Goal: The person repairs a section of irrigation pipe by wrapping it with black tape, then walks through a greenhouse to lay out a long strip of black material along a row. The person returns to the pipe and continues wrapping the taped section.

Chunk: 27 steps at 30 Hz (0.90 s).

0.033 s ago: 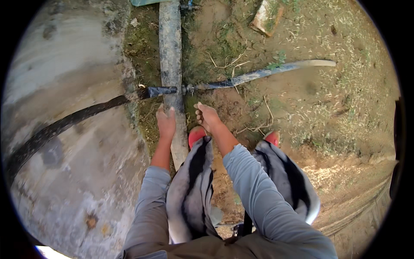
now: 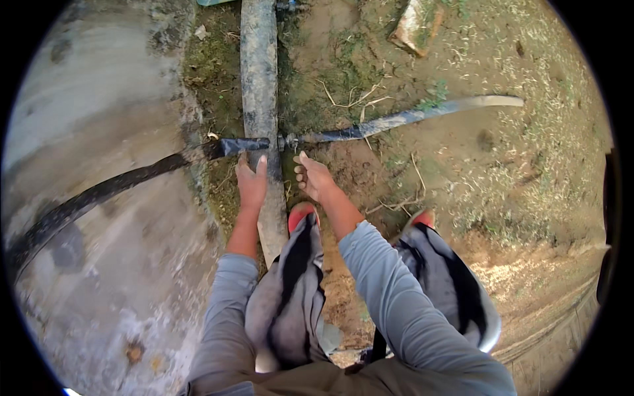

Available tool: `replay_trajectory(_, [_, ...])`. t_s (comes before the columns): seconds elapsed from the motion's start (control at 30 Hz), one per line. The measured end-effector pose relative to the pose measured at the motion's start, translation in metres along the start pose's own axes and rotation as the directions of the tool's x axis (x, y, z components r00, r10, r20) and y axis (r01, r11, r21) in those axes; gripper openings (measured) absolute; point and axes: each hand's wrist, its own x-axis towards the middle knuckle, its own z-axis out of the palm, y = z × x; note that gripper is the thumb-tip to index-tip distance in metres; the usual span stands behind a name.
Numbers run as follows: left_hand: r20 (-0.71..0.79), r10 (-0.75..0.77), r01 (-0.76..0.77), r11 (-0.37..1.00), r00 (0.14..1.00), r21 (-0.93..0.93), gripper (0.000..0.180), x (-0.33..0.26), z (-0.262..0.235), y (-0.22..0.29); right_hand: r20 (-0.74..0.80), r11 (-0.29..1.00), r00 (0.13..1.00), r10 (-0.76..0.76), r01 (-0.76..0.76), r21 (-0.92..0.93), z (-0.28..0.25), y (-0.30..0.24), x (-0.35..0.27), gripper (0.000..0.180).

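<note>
Looking down: a person bends over a joint where hoses cross a thick pipe, forearms in grey sleeves coming up from the lower edge.
Concrete slab (image 2: 99, 218): fills the left side, grey and stained, its edge running beside the mossy strip of soil.
Dirt ground (image 2: 502, 198): brown earth with dry grass and twigs, taking up the right side.
Thick pipe (image 2: 259, 79): grey and muddy, running from the top edge down between the slab and the bare earth, passing under the left hand.
Black hose (image 2: 99, 193): lies across the slab in a curve and ends at a dark wrapped end lying on the thick pipe.
Pale hose (image 2: 409, 117): stretches over the dirt from the right and meets the black one at a small joint just right of the thick pipe.
Stone (image 2: 416, 26): a pale lump near the top edge, well apart from the hands.
Left hand (image 2: 252, 181): rests on the thick pipe, fingers fairly close together, tips touching the wrapped end of the black hose; it grips nothing.
Right hand (image 2: 314, 177): just below the joint, fingers loosely curled and holding nothing, thumb pointing up toward the joint.
Red shoes (image 2: 300, 214): toes show under the hands, one beside the thick pipe.
</note>
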Motion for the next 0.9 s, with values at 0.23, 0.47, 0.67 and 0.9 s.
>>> replay_trajectory(0.23, [0.013,-0.049,0.051,0.964,0.999,-0.261,0.063,0.04,0.04,-0.01,0.356,0.934,0.929,0.101,-0.213,0.289,-0.011,0.003,0.07,0.039])
replay_trajectory(0.47, [-0.176,-0.064,0.034,0.985,0.982,-0.169,0.071,0.037,0.06,-0.007,0.337,0.899,0.939,0.07,-0.206,0.387,-0.012,0.005,0.077,0.036])
replay_trajectory(0.67, [-0.133,-0.039,-0.001,0.958,0.99,-0.288,0.068,0.031,0.052,-0.007,-0.148,0.979,0.975,-0.167,0.182,0.096,0.015,0.0,0.063,0.028])
replay_trajectory(0.9, [-0.295,0.038,-0.133,0.942,0.955,-0.309,0.05,0.03,0.055,-0.016,-0.146,0.558,0.707,-0.692,0.395,-0.73,0.005,0.003,0.051,0.028])
